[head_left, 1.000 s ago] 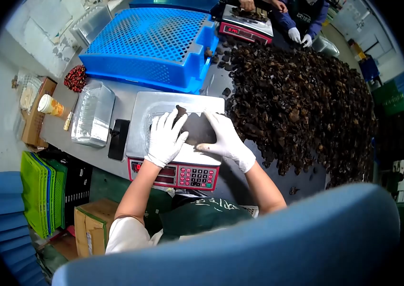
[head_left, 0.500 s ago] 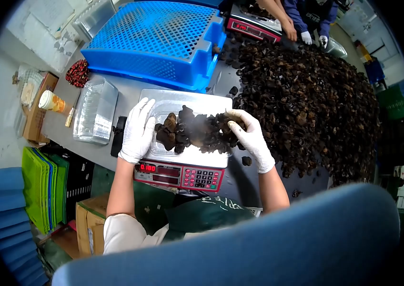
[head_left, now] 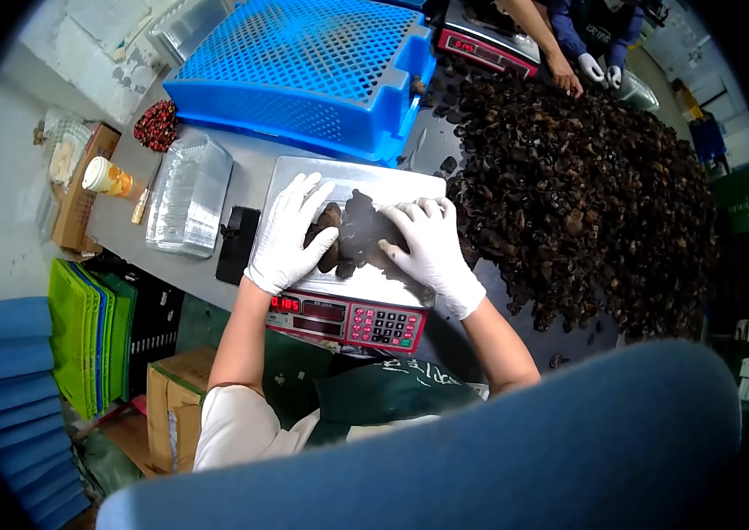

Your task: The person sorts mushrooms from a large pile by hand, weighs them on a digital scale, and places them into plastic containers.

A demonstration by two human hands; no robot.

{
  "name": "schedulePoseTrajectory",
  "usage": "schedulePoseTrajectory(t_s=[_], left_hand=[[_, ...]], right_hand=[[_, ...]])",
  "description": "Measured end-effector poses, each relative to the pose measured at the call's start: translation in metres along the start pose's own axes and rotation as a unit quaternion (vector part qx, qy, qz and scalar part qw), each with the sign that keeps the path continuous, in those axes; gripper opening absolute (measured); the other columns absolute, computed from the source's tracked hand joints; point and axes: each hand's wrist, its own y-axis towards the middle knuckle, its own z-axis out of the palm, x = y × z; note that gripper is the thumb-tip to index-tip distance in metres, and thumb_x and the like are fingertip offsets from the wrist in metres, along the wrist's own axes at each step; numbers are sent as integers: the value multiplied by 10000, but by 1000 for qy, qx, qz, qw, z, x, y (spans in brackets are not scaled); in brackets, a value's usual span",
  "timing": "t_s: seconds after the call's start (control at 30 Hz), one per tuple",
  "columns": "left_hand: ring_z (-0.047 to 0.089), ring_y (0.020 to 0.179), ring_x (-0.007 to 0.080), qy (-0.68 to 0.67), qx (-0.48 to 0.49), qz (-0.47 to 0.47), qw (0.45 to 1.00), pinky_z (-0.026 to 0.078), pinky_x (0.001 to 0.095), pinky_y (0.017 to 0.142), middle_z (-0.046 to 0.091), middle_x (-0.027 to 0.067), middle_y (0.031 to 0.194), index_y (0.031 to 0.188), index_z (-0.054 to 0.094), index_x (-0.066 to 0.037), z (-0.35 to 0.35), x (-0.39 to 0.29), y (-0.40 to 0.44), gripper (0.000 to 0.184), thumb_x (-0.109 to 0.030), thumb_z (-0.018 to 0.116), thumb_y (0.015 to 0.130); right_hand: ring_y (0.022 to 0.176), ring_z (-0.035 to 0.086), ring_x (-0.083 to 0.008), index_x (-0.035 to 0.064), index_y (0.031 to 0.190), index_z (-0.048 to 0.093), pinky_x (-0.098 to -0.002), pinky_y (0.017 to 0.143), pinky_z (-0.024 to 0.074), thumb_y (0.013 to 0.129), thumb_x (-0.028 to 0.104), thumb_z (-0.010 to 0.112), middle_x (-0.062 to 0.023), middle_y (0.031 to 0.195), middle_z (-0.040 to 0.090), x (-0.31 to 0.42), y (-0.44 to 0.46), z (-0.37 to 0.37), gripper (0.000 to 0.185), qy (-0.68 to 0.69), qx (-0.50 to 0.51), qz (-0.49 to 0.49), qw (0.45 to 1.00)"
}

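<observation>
A heap of dark wood ear mushrooms (head_left: pixel 359 231) lies on the silver pan (head_left: pixel 401 179) of a red digital scale (head_left: pixel 361 325), its middle blurred by glare. My white-gloved left hand (head_left: pixel 291 234) rests at the left side of the heap, fingers stretched and apart, thumb touching the mushrooms. From the right, my gloved right hand (head_left: pixel 427 243) lies over the heap's edge, fingers bent but spread, thumb apart and pointing inward. Whether a clear container sits under the mushrooms is hard to make out now. The scale's display seems to read 0.185.
A large pile of wood ears (head_left: pixel 582 203) covers the table's right side. An upturned blue crate (head_left: pixel 299 79) stands behind the scale. Clear plastic boxes (head_left: pixel 187 199), a paper cup (head_left: pixel 108 177) and a black object (head_left: pixel 238 246) are at left. Co-workers' hands (head_left: pixel 564 75) are by another scale (head_left: pixel 489 51).
My right hand has moved left over the mushrooms, and my left thumb has come in against them. The heap is narrower. The reading went from 0.180 to 0.185. A co-worker's hand shifted towards the large pile.
</observation>
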Motion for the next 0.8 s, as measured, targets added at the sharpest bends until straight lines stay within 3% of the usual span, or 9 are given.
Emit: schedulePoseTrajectory(t_s=[0.17, 0.33, 0.4, 0.43, 0.47, 0.5, 0.57, 0.67, 0.8], left_hand=[[404, 1334, 399, -12, -12, -7, 1000, 329, 468, 1105, 457, 191, 1433, 1407, 481, -80, 1, 4, -4, 546, -284, 603, 915], [399, 1342, 390, -16, -12, -18, 1000, 326, 463, 1108, 457, 190, 1432, 1404, 481, -73, 3, 2, -5, 507, -263, 568, 942], [400, 1342, 389, -17, -9, -18, 1000, 324, 460, 1110, 448, 193, 1437, 1405, 481, -73, 3, 2, -5, 500, -256, 559, 946], [399, 1343, 388, -17, -16, -18, 1000, 322, 458, 1112, 443, 196, 1440, 1406, 480, -73, 3, 3, -6, 497, -246, 556, 947], [398, 1344, 387, -16, -23, -20, 999, 320, 457, 1114, 438, 198, 1443, 1407, 478, -72, 1, 4, -8, 494, -235, 553, 947], [395, 1345, 390, -23, -19, -26, 999, 317, 458, 1116, 429, 203, 1448, 1409, 476, -73, -1, 7, -9, 520, -224, 580, 923], [391, 1355, 379, -17, -9, -35, 999, 311, 446, 1125, 417, 199, 1459, 1413, 471, -67, -7, 6, -12, 539, -243, 588, 917], [357, 1386, 374, -22, 7, -46, 999, 292, 454, 1141, 385, 194, 1490, 1424, 464, -77, -12, 9, -13, 725, -383, 711, 815], [267, 1433, 403, 37, 58, 32, 997, 240, 518, 1158, 333, 190, 1532, 1449, 454, -130, -12, 2, -5, 1042, -626, 802, 601]], right_hand=[[1039, 559, -272, 100, 1099, 657, -403, 967, 386, 822, 198, 710, -79, 1076, 640, 2, -3, -6, 298, 140, -66, -6, 988], [1021, 603, -267, 62, 1131, 641, -389, 926, 449, 860, 151, 691, -105, 1080, 658, 7, -13, -13, 290, 265, -114, -23, 957], [997, 612, -180, 29, 1131, 635, -320, 915, 474, 894, 95, 633, -64, 1076, 647, 11, -23, -30, 246, 557, -89, 219, 796], [989, 602, -136, 9, 1191, 613, -282, 893, 483, 949, 108, 551, -56, 1093, 635, 5, -28, -44, 269, 542, -110, 227, 802], [983, 610, -158, -4, 1238, 589, -296, 871, 493, 966, 165, 527, -76, 1116, 637, -2, -36, -46, 326, 602, -130, 278, 737], [1004, 611, -177, -11, 1250, 576, -315, 868, 493, 970, 236, 540, -94, 1161, 632, -26, -50, -37, 376, 574, -156, 274, 756], [1075, 599, -209, 7, 1247, 581, -336, 881, 490, 966, 303, 579, -107, 1223, 617, -54, -86, -29, 408, 692, -184, 268, 645], [988, 613, -143, -8, 1238, 596, -268, 808, 489, 968, 168, 561, -81, 1197, 645, -74, -125, -26, 325, 598, -227, 358, 680], [1056, 620, -158, -9, 1193, 628, -284, 954, 475, 926, 80, 618, -83, 1157, 672, -107, -179, 9, 282, 426, -156, 416, 788]])
